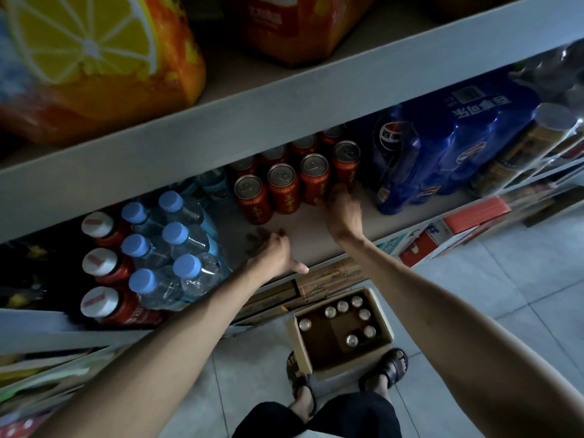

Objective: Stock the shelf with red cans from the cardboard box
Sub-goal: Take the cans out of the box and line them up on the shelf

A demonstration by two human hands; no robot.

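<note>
showing the placing step: the right hand point(343, 207) reaches to the right end of the front row of red cans point(284, 188) on the shelf point(303, 238), fingers against the can bases; blur hides whether it grips one. the left hand point(272, 249) rests loosely curled on the bare board, holding nothing. seven boxed cans point(351, 340) stand in the cardboard box point(344, 363) on the floor. likely next: reaching down for another.
</note>
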